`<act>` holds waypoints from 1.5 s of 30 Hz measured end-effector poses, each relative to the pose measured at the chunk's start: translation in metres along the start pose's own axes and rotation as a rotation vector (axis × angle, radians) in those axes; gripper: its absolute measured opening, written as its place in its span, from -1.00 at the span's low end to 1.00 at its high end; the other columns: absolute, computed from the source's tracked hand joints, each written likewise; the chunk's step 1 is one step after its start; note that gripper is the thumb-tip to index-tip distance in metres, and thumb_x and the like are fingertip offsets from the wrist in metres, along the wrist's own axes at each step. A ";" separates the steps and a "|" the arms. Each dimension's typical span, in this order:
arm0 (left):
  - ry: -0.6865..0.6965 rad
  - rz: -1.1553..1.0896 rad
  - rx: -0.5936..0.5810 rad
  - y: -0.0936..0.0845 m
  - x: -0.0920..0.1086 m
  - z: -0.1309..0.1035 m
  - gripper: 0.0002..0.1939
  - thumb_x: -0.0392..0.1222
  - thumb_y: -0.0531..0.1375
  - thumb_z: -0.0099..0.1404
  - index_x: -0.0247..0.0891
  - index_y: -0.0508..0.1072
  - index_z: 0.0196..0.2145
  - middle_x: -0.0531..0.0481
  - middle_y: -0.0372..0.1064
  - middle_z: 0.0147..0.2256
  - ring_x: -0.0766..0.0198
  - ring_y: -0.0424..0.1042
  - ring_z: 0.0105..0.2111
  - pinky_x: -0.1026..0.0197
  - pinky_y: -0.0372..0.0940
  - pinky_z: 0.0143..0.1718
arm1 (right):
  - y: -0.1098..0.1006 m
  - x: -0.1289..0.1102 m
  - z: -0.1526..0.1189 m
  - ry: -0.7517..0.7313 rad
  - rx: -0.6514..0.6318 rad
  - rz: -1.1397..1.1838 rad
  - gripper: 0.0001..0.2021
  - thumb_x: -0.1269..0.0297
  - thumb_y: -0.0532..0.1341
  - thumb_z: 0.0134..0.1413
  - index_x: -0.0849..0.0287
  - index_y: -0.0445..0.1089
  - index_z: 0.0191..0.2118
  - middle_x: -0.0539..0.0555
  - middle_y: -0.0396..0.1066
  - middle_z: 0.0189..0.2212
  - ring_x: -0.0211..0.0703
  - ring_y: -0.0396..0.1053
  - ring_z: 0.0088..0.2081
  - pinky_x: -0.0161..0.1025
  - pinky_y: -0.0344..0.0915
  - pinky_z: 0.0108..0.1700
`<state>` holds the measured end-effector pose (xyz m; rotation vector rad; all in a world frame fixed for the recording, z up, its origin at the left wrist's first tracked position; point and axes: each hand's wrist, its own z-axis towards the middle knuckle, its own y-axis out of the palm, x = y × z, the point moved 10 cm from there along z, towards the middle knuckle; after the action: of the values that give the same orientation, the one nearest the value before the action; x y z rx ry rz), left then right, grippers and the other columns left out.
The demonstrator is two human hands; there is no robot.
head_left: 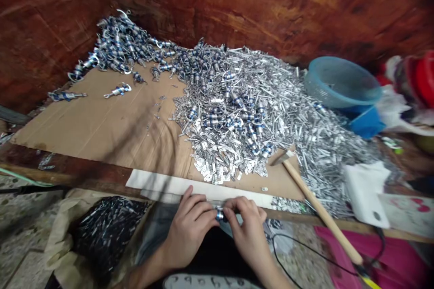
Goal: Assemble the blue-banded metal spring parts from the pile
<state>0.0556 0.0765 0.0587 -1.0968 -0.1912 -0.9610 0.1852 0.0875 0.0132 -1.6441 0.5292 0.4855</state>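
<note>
At the near edge of the bench, my left hand [190,223] and my right hand [249,226] meet around a small silver metal fitting with a blue band [220,215]. Fingers of both hands are closed on it from either side, hiding most of its shape. A white strip [162,184] runs along the edge just beyond my hands. Past the strip lies a heap of small flat metal plates with holes [220,158]. Similar blue-banded fittings [237,122] are scattered over that heap.
A wooden-handled hammer [320,207] leans across the bench edge at right. Silver pins [301,131] pile up beside a blue plastic basket [342,86]. More blue-banded fittings [118,43] are heaped at back left on cardboard [84,131]. A sack of dark metal parts [105,230] stands at lower left.
</note>
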 end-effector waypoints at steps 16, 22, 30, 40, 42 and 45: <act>-0.010 -0.026 -0.014 0.000 -0.002 0.000 -0.90 -0.23 0.15 0.28 -0.23 0.48 -0.32 0.05 0.47 -0.38 0.21 0.39 -0.23 -0.15 0.17 0.10 | -0.124 0.108 0.061 0.209 0.555 -0.254 -0.51 -0.13 0.09 -0.02 0.26 0.29 -0.20 0.32 0.27 -0.27 0.24 0.19 -0.17 0.12 0.06 -0.18; -0.005 -0.013 -0.021 0.001 -0.002 0.001 -0.90 -0.22 0.15 0.28 -0.22 0.48 -0.32 0.05 0.47 -0.38 0.21 0.40 -0.23 -0.14 0.19 0.09 | -0.123 0.096 0.062 0.075 0.478 -0.265 -0.61 -0.02 -0.05 0.12 0.21 0.30 -0.31 0.24 0.30 -0.38 0.08 0.27 -0.28 -0.04 0.20 -0.26; 0.017 0.032 -0.075 0.003 -0.002 0.001 -0.89 -0.22 0.14 0.28 -0.20 0.48 -0.30 0.05 0.47 -0.37 0.21 0.41 -0.21 -0.12 0.17 0.12 | -0.051 -0.034 -0.012 -0.443 0.067 -0.115 -0.73 0.38 -0.06 0.21 0.16 0.25 -0.03 0.10 0.46 -0.33 -0.18 0.44 -0.33 -0.32 0.34 -0.33; 0.007 0.015 -0.037 0.003 -0.003 -0.001 -0.88 -0.22 0.12 0.30 -0.20 0.46 -0.31 0.07 0.47 -0.36 0.22 0.39 -0.20 -0.13 0.14 0.13 | -0.020 -0.033 -0.017 -0.386 -0.038 -0.280 -0.64 0.31 -0.14 0.26 0.20 0.33 -0.03 0.13 0.49 -0.40 -0.15 0.45 -0.42 -0.30 0.35 -0.42; 0.016 0.018 -0.053 0.004 -0.003 -0.001 -0.88 -0.22 0.12 0.30 -0.18 0.47 -0.29 0.05 0.47 -0.36 0.21 0.40 -0.21 -0.13 0.15 0.13 | -0.024 -0.016 -0.008 -0.312 -0.026 -0.291 -0.66 0.26 -0.11 0.25 0.13 0.38 -0.11 0.09 0.49 -0.42 -0.17 0.44 -0.47 -0.32 0.32 -0.45; 0.035 0.024 -0.074 0.006 -0.001 -0.001 -0.88 -0.24 0.14 0.28 -0.17 0.47 -0.26 0.04 0.47 -0.35 0.21 0.40 -0.21 -0.13 0.17 0.12 | -0.074 0.031 0.021 -0.128 0.305 -0.367 -0.64 0.20 -0.09 0.22 0.15 0.39 -0.10 0.14 0.47 -0.34 -0.12 0.41 -0.39 -0.25 0.30 -0.37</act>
<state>0.0591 0.0768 0.0539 -1.1466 -0.1151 -0.9715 0.2536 0.1143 0.0510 -1.3653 0.1864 0.2218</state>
